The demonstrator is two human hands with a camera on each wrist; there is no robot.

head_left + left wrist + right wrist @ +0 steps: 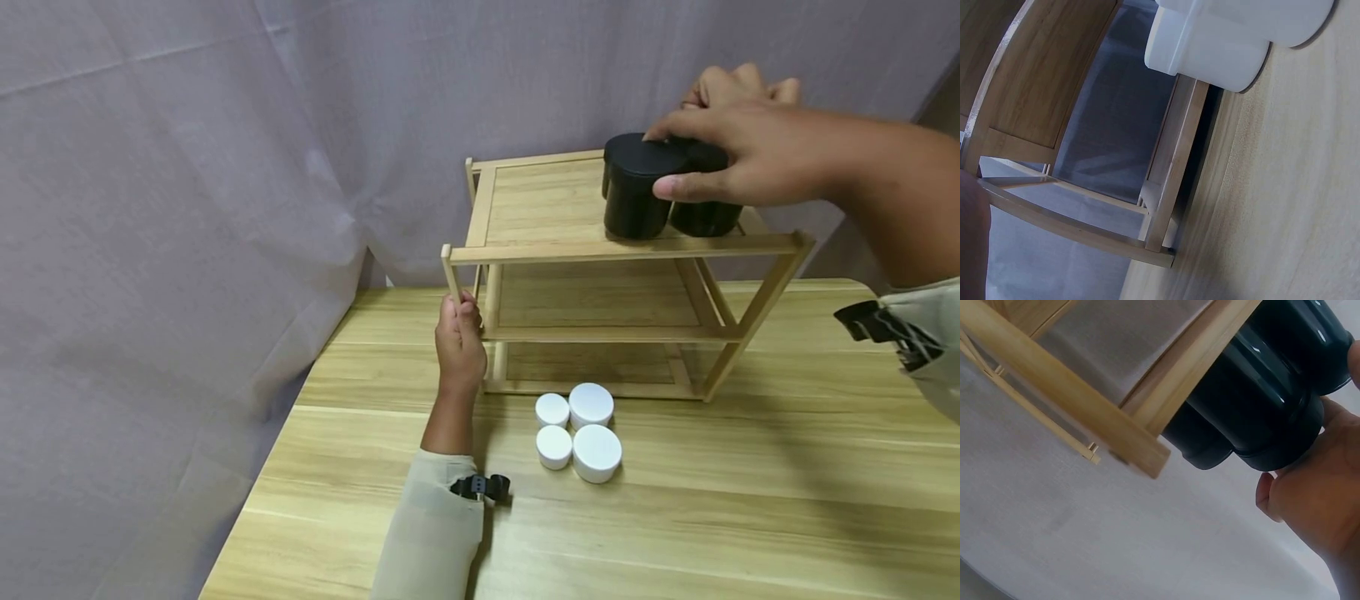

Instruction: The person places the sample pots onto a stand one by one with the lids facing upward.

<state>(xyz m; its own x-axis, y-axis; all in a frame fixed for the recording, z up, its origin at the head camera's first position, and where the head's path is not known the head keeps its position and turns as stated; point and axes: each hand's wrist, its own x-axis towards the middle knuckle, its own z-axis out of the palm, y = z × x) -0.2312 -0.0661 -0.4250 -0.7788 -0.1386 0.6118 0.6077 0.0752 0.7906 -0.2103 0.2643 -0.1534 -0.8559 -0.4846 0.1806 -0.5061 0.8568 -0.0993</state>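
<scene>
My left hand (pixel 459 337) grips the front left post of a three-tier wooden shelf rack (pixel 615 250), partway up. Only a sliver of that hand shows at the edge of the left wrist view. On the top tier, toward the right, glossy black lidded jars (pixel 636 196) stand close together. My right hand (pixel 757 154) reaches over them from the right, thumb against the side of a jar and index finger on its lid. Three black jars (pixel 1254 394) show in the right wrist view, with the hand around the lid end; part of the hand is out of frame.
Several white round lidded jars (pixel 597 454), two larger and two smaller, stand grouped on the wooden table (pixel 750 500) before the rack. The lower tiers (pixel 600 296) show bare boards. A grey curtain (pixel 187 208) hangs behind and to the left, beyond the table's edge.
</scene>
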